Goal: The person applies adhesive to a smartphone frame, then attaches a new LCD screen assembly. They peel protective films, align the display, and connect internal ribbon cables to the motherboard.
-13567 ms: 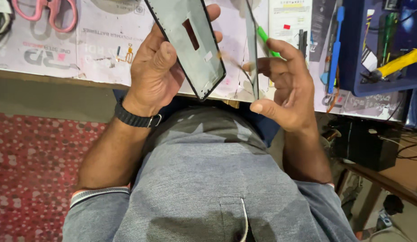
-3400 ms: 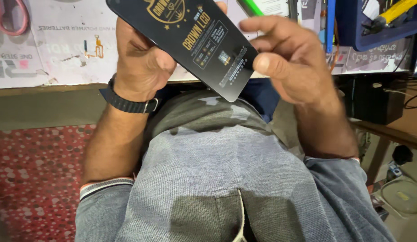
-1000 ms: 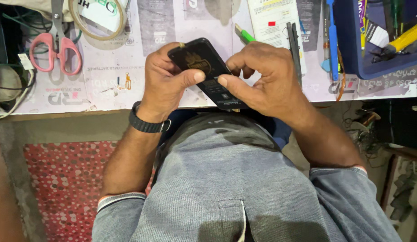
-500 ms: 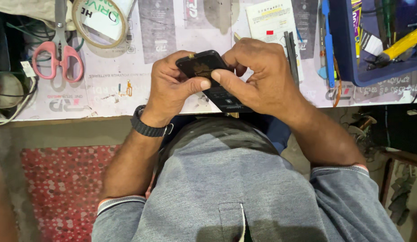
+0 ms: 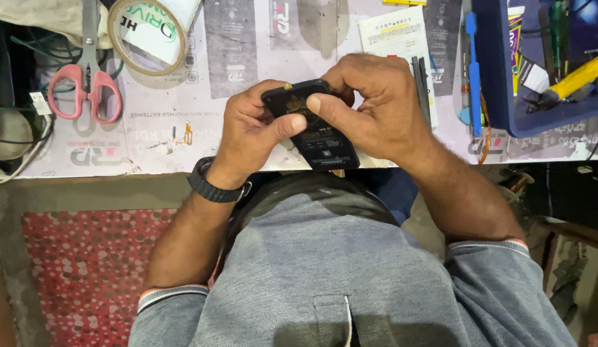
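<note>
Desk surface covered by a pale printed mat. Pink-handled scissors at far left, tape roll just beside them. Blue tray of tools at right, a yellow-handled tool inside; blue plastic pry tool lies next to the tray. White paper card with a yellow stripe sits beyond the hands. Black phone panel, gold emblem and small pale print on its back, held over the desk edge. Left hand curled around its upper end, thumb across the face; right hand closed on it from above, thumb pressing the middle. Black watch on left wrist
</note>
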